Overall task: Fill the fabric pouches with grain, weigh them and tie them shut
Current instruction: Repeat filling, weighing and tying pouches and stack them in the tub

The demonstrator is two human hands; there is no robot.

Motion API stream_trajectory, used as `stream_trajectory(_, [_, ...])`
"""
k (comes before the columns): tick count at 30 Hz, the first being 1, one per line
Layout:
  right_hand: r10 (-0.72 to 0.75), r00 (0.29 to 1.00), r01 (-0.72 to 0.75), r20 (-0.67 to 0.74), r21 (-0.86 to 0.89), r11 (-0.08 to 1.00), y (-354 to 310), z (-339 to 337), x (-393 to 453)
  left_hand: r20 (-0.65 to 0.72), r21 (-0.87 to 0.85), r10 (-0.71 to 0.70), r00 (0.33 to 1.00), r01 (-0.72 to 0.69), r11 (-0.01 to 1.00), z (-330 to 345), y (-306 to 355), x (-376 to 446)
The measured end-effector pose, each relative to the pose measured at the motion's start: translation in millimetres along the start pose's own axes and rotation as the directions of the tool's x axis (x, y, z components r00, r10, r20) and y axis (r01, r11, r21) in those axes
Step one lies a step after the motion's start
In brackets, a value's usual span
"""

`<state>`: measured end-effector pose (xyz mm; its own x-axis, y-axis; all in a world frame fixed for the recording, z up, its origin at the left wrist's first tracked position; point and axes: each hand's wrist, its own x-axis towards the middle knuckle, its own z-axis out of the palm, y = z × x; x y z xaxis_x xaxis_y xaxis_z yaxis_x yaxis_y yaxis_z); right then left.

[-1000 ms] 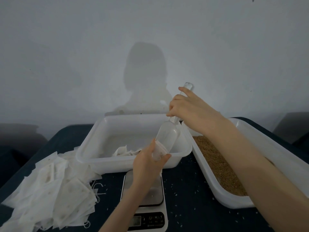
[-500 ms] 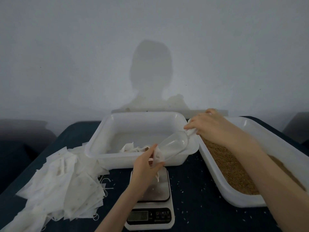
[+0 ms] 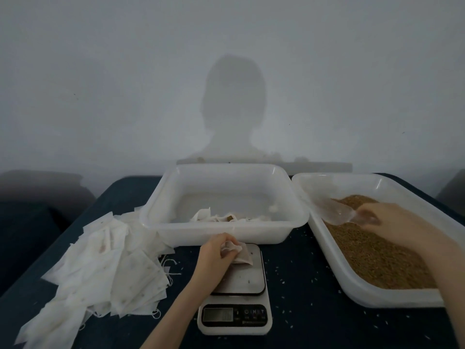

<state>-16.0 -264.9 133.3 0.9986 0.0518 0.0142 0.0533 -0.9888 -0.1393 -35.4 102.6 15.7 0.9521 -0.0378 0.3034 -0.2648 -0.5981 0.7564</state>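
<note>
Straight ahead in the head view, a white tub [image 3: 297, 217] on the dark table [image 3: 302, 293] holds a few filled pouches [image 3: 226, 218] along its near wall. Beside it on the right, touching rim to rim, a second white tub [image 3: 324, 238] is filled with brown grain [image 3: 377, 255]. A heap of empty pouches [image 3: 105, 265] lies at the left. On the scale [image 3: 235, 295], the display and button marks are too blurred to read. The left hand [image 3: 214, 255] pinches a filled pouch [image 3: 239, 254] resting on the scale's platform. The right hand [image 3: 392, 222] appears closed on the handle of a clear scoop [image 3: 334, 210] lying over the grain.
</note>
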Motion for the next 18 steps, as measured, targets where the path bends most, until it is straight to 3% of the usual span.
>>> stream_trajectory(3, [0.139, 0.983, -0.122, 0.122, -0.132, 0.984, 23, 12, -1, 0.05, 0.004, -0.001, 0.999, 0.001, 1.0, 0, 5, 1])
stream_trajectory(8, [0.191, 0.929, -0.093, 0.318, -0.298, 0.95, 21, 27, 3, 0.142, 0.055, 0.025, 0.99, -0.033, 0.998, -15, 3, -3])
stream_trajectory(14, [0.202, 0.894, -0.096, 0.4, -0.269, 0.958, 4, 40, 3, 0.176, 0.019, 0.019, 0.984, -0.022, 1.0, -44, -13, -15])
stream_trajectory(18, [0.215, 0.906, -0.103, 0.365, -0.302, 0.948, -1, 38, 5, 0.165, -0.028, -0.032, 0.986, 0.037, 0.999, -57, -24, -22])
